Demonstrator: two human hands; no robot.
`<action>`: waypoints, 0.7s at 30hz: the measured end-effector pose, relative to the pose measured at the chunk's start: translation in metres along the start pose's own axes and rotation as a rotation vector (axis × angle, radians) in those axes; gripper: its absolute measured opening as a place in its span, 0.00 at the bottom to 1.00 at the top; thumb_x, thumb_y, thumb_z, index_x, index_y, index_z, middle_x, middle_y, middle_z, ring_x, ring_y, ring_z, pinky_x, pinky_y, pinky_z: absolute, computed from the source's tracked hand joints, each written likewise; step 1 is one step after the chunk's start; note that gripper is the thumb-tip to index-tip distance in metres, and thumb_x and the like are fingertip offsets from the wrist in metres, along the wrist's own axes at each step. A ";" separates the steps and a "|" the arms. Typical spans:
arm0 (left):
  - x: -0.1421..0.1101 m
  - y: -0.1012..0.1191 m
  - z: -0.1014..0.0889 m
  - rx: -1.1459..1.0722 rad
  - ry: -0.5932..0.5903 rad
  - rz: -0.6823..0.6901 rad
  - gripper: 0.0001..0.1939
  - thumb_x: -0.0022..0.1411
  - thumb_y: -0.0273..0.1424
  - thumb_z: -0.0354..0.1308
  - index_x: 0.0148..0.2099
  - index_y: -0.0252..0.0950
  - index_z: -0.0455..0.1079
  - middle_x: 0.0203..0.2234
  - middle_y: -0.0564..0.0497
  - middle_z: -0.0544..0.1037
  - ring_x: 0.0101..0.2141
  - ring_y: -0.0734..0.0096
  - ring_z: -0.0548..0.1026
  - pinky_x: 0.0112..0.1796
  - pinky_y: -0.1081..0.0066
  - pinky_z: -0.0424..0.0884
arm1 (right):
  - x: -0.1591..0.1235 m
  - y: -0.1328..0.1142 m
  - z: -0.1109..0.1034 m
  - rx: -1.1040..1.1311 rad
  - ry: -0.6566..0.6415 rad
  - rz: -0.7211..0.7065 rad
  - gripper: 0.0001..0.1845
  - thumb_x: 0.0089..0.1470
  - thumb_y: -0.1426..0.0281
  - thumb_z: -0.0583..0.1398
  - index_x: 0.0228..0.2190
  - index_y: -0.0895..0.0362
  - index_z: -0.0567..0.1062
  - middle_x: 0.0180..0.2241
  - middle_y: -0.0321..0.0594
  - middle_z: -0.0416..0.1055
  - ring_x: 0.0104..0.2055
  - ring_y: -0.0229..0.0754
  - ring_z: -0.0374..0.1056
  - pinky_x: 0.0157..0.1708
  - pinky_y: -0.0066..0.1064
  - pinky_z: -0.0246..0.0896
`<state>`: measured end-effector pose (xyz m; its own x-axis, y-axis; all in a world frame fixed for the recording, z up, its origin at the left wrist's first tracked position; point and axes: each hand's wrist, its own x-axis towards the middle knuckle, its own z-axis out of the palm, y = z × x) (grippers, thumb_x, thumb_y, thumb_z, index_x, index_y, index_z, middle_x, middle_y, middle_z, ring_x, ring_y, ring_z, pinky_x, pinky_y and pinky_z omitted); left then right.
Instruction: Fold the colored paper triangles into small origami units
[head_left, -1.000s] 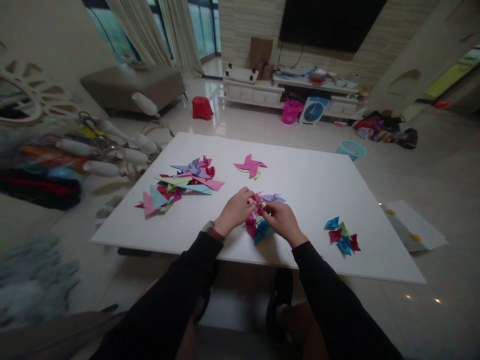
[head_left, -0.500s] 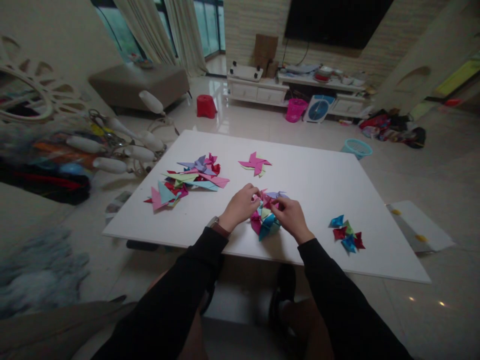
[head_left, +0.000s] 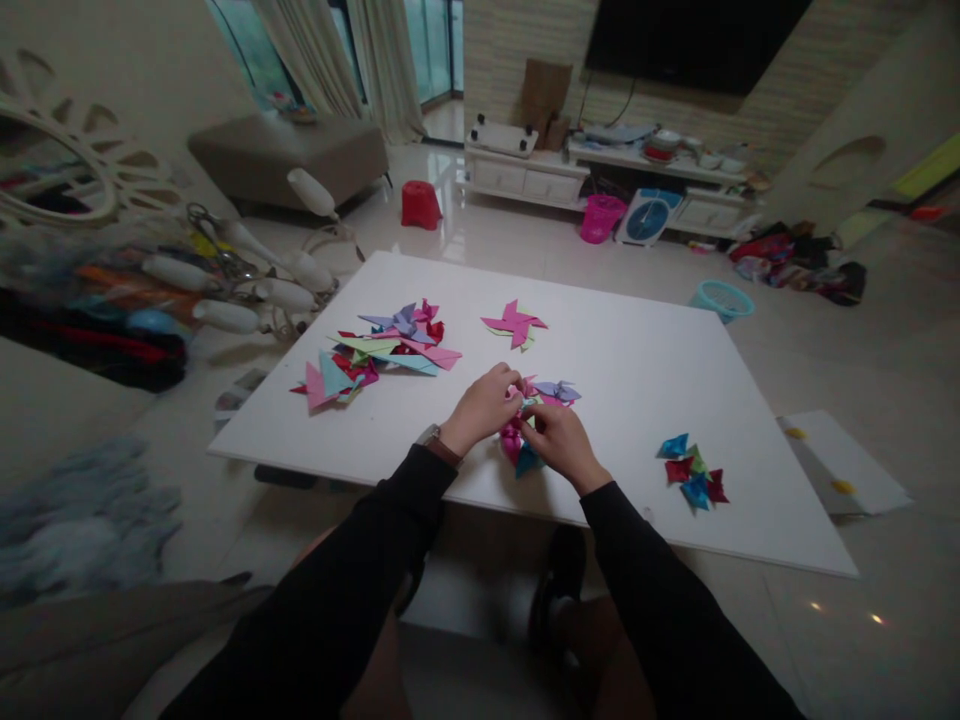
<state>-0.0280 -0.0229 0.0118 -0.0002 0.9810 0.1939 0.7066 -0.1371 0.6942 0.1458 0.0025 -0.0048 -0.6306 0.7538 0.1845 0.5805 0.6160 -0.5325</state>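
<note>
Black sleeves (head_left: 375,545) come in from the near side, wristwatch (head_left: 430,436) on the left wrist. Left hand (head_left: 487,405): fingers curled in, tips closed on the far-left side of the origami cluster (head_left: 511,440). Right hand (head_left: 559,440): thumb and forefinger drawn together on its middle; exact pieces pinched too small to tell. Cluster sits on the white surface (head_left: 622,370), near edge, around centre, partly hidden by fingers; purple origami piece (head_left: 559,391) at its far-right side. Step in hand looks like fine two-handed fingertip work on the cluster; next move probably calls for a light pinch, one hand steadying, no crushing of folds. Small blue, red and green paper group (head_left: 696,490) lies well apart to the right, mixed origami pile (head_left: 390,350) to the left, pink-and-green paper pinwheel (head_left: 516,324) beyond the hands. Past the surface: red stool (head_left: 421,205), pink bin (head_left: 601,218).
</note>
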 end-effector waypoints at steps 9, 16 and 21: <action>0.001 -0.006 0.000 0.002 0.011 0.011 0.04 0.64 0.27 0.56 0.39 0.37 0.72 0.39 0.49 0.72 0.35 0.70 0.75 0.40 0.67 0.73 | -0.002 0.004 -0.004 0.001 0.003 0.003 0.07 0.59 0.68 0.61 0.29 0.54 0.78 0.25 0.37 0.73 0.28 0.40 0.65 0.31 0.30 0.50; 0.004 -0.009 -0.004 0.014 0.026 0.003 0.05 0.64 0.27 0.56 0.40 0.36 0.72 0.39 0.49 0.72 0.35 0.71 0.76 0.40 0.67 0.74 | -0.001 0.005 -0.002 0.019 0.013 0.016 0.08 0.59 0.68 0.62 0.29 0.54 0.78 0.24 0.36 0.72 0.27 0.40 0.65 0.30 0.30 0.50; 0.004 -0.010 -0.003 0.002 0.024 -0.002 0.05 0.63 0.27 0.55 0.39 0.36 0.72 0.39 0.49 0.72 0.33 0.71 0.76 0.37 0.68 0.73 | -0.004 -0.001 -0.002 -0.009 -0.017 0.023 0.07 0.59 0.69 0.62 0.29 0.54 0.79 0.25 0.36 0.73 0.28 0.39 0.66 0.30 0.29 0.49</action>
<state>-0.0376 -0.0177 0.0080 -0.0182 0.9777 0.2092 0.7078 -0.1352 0.6934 0.1491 -0.0010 -0.0029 -0.6260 0.7636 0.1584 0.5993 0.6010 -0.5287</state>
